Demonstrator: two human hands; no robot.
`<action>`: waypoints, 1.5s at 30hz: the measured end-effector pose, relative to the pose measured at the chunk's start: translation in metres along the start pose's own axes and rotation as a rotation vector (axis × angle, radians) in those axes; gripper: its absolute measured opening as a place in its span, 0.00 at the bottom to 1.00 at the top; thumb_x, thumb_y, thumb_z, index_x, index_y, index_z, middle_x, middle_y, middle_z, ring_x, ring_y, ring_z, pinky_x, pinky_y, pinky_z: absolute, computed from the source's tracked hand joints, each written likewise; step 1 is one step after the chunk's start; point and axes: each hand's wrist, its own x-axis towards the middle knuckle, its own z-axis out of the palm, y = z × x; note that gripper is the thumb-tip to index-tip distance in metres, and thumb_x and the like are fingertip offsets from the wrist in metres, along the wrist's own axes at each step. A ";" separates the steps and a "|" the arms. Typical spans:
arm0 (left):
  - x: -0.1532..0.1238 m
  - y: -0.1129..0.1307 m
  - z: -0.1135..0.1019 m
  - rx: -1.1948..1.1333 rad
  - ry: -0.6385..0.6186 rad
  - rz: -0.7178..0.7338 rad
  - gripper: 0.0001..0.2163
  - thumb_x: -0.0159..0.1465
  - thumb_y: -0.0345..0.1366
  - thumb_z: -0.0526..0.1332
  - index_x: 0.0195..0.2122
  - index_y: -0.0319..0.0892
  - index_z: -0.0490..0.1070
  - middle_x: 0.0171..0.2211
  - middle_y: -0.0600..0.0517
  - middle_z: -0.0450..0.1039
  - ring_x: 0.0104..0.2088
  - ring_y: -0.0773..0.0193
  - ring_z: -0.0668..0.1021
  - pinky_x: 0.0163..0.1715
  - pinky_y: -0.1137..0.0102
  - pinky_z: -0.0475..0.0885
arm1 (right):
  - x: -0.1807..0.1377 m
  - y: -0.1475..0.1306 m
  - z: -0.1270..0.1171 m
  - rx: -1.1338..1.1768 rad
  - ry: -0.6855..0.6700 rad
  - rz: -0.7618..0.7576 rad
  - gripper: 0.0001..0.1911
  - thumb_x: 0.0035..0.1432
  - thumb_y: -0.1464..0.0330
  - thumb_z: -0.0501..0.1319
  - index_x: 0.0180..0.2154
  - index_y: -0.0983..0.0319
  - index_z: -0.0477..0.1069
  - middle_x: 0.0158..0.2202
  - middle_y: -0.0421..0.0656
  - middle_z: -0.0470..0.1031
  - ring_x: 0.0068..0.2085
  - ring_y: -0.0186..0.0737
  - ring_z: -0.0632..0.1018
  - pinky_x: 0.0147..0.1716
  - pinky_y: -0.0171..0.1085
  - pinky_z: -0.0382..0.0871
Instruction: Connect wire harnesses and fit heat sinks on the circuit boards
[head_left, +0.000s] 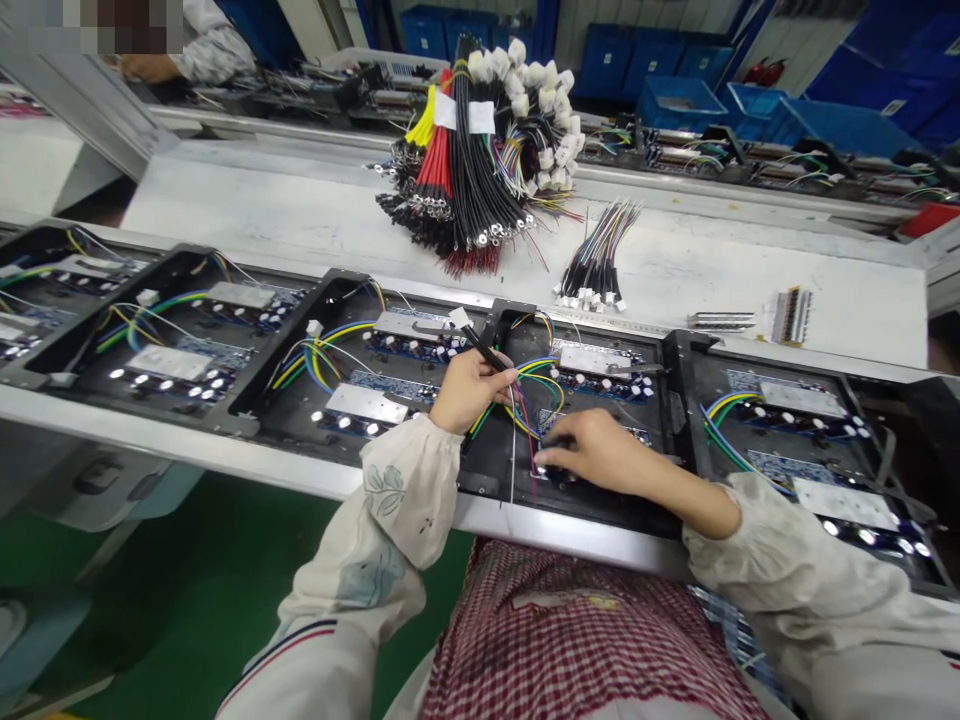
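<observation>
A black tray (pixel 495 470) with blue circuit boards and coloured wires lies right in front of me. My left hand (pixel 466 388) is closed around a black cable with a white connector (pixel 459 318) at its tip, held above the tray's left half. My right hand (pixel 592 450) rests low on the tray, fingers pinched together at the ends of thin red and white wires (pixel 525 440) beside a blue board. What sits under those fingertips is hidden.
More trays (pixel 180 335) with boards line the conveyor to the left and right (pixel 795 440). Behind them lie a big bundle of black, red and yellow cables (pixel 472 160) and a smaller wire bunch (pixel 596 260). Blue crates (pixel 675 100) stand at the back. Another person's sleeve (pixel 214 50) shows top left.
</observation>
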 end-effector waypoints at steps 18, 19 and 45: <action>-0.001 0.001 0.000 0.083 -0.062 -0.074 0.07 0.49 0.25 0.65 0.27 0.38 0.68 0.18 0.54 0.72 0.18 0.63 0.76 0.17 0.70 0.74 | 0.018 0.015 0.009 0.057 0.380 0.037 0.03 0.46 0.73 0.62 0.26 0.64 0.75 0.23 0.40 0.76 0.24 0.33 0.74 0.25 0.30 0.63; -0.001 0.001 0.000 0.082 -0.060 -0.074 0.06 0.49 0.25 0.64 0.27 0.38 0.68 0.18 0.54 0.72 0.18 0.63 0.76 0.17 0.70 0.74 | 0.019 0.016 0.010 0.049 0.377 0.038 0.03 0.46 0.73 0.62 0.26 0.64 0.75 0.22 0.40 0.76 0.24 0.33 0.74 0.24 0.30 0.62; -0.002 0.002 0.001 0.052 -0.007 -0.056 0.05 0.54 0.23 0.63 0.29 0.35 0.67 0.19 0.55 0.72 0.20 0.65 0.78 0.20 0.73 0.76 | -0.006 -0.007 0.001 0.014 0.005 -0.015 0.05 0.54 0.66 0.64 0.30 0.61 0.77 0.28 0.41 0.79 0.29 0.36 0.78 0.30 0.33 0.66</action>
